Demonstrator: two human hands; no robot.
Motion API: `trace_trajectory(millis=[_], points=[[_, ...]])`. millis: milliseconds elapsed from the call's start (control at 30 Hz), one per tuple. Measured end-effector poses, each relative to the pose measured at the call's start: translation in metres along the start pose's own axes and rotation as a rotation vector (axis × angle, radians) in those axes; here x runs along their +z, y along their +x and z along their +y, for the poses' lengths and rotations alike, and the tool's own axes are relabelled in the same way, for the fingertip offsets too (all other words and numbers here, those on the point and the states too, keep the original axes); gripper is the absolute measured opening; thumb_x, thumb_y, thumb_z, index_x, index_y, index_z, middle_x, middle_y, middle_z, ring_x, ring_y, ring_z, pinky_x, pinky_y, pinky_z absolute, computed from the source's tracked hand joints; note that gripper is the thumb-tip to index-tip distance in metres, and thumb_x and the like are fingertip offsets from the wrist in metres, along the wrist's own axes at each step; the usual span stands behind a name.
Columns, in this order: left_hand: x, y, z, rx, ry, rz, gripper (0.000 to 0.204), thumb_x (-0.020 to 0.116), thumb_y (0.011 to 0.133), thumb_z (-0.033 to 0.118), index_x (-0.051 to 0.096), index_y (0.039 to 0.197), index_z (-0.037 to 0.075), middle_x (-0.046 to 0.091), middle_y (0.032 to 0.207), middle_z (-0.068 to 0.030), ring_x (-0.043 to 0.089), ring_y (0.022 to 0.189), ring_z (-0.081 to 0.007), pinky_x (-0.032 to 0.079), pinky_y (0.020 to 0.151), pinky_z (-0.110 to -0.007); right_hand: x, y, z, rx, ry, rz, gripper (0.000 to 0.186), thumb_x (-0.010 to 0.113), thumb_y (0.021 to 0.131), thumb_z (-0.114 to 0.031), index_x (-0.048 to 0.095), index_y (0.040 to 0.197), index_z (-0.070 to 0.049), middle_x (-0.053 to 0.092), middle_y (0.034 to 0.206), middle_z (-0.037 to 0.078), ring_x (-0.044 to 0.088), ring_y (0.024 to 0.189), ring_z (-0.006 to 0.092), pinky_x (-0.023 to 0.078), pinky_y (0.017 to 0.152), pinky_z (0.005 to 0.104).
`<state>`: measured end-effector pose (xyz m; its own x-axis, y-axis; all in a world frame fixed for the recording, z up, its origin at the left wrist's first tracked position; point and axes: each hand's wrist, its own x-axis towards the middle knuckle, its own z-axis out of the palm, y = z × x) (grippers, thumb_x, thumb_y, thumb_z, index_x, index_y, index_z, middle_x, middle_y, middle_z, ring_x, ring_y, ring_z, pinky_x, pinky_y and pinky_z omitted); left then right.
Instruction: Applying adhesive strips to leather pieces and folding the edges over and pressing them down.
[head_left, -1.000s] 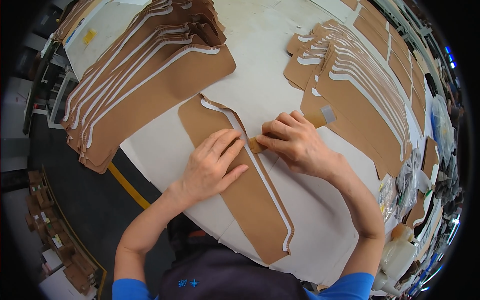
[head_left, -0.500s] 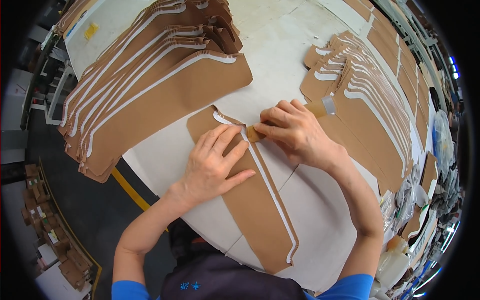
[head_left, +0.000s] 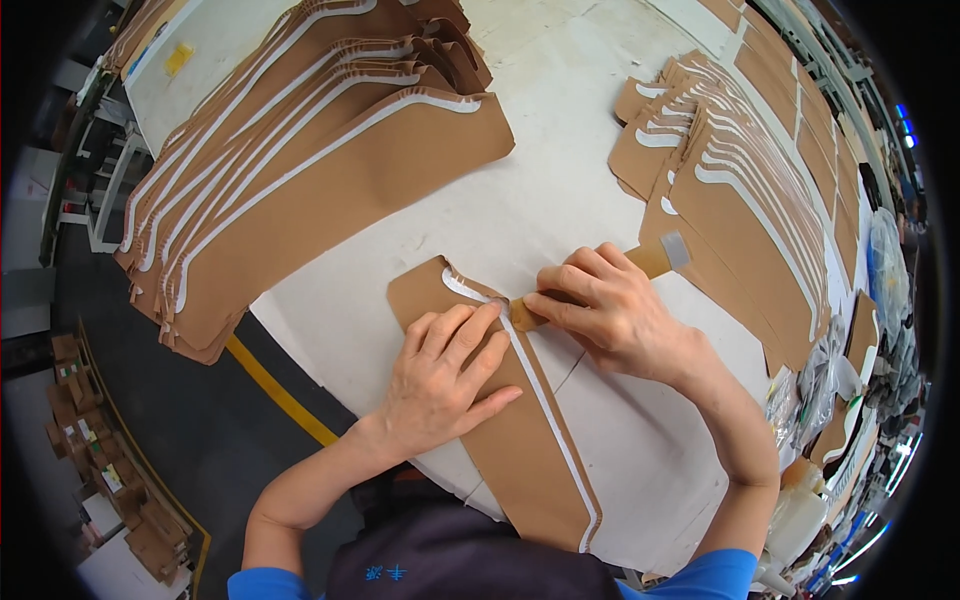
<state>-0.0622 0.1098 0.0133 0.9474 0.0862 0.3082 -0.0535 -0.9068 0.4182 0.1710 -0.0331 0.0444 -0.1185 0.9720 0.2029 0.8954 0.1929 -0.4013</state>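
A long brown panel [head_left: 500, 450] with a white strip along its notched, curled edge lies on the white worktop [head_left: 670, 460]. My left hand [head_left: 445, 375] rests on its upper half, fingers spread, the fingertips at the white strip. My right hand [head_left: 610, 315] grips a tan flat tool [head_left: 650, 255] with a grey end; the tool's other end meets the panel's edge just right of my left fingertips. What lies under the right-hand fingers is hidden.
A fanned pile of similar panels [head_left: 340, 190] lies upper left, another pile [head_left: 755, 270] upper right. Plastic bags [head_left: 820, 365] and a translucent container [head_left: 795, 510] crowd the right edge. Left of the worktop are a dark floor with a yellow line [head_left: 280, 390] and stacked cardboard pieces [head_left: 120, 470].
Since half a second ago, both hands, the tool and the upper end of the panel have shifted down toward me. My left hand stays spread on the panel; my right keeps its grip.
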Motion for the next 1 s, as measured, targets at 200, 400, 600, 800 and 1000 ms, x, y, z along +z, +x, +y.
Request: trace_trajectory(millis=[200,400,600,800,1000], points=[[0.000,-0.001,0.000,0.003,0.011,-0.021,0.058,0.086,0.081,0.039,0.066,0.121,0.002,0.057,0.149,-0.0179,0.055,0.125,-0.0343,0.044,0.101,-0.048,0.002,0.008,0.011,-0.047,0.041,-0.006,0.046,0.079,0.063,0.000,0.073,0.109,-0.006,0.061,0.111,0.004,0.057,0.099,0.0237,0.044,0.083,0.0366],[0.002,-0.003,-0.001,0.002,0.013,-0.023,0.057,0.085,0.082,0.040,0.066,0.122,0.003,0.056,0.151,-0.0182,0.057,0.125,-0.0343,0.045,0.100,-0.047,0.000,0.019,0.018,-0.078,0.057,-0.025,0.042,0.078,0.066,0.002,0.075,0.108,-0.006,0.063,0.112,0.004,0.057,0.098,0.0241,0.045,0.084,0.0374],[0.001,-0.002,0.000,0.001,0.015,-0.018,0.057,0.084,0.083,0.040,0.067,0.123,0.004,0.058,0.149,-0.0181,0.058,0.125,-0.0340,0.047,0.100,-0.047,-0.004,0.029,0.027,-0.113,0.098,-0.071,0.043,0.078,0.066,0.002,0.076,0.108,-0.006,0.063,0.113,0.004,0.057,0.102,0.0239,0.045,0.086,0.0373],[0.001,-0.001,0.000,-0.011,0.007,-0.017,0.056,0.084,0.085,0.040,0.068,0.124,0.004,0.061,0.144,-0.0178,0.059,0.124,-0.0337,0.047,0.099,-0.047,-0.006,0.040,0.036,-0.178,0.098,-0.130,0.044,0.078,0.066,0.002,0.076,0.108,-0.006,0.062,0.111,0.003,0.057,0.103,0.0228,0.045,0.087,0.0359],[0.000,-0.002,-0.001,-0.014,0.015,-0.030,0.056,0.083,0.085,0.040,0.069,0.125,0.004,0.061,0.143,-0.0177,0.059,0.124,-0.0333,0.048,0.099,-0.047,-0.010,0.057,0.041,-0.237,0.086,-0.188,0.029,0.077,0.066,0.003,0.075,0.093,-0.006,0.058,0.099,0.001,0.056,0.098,0.0210,0.044,0.086,0.0356]])
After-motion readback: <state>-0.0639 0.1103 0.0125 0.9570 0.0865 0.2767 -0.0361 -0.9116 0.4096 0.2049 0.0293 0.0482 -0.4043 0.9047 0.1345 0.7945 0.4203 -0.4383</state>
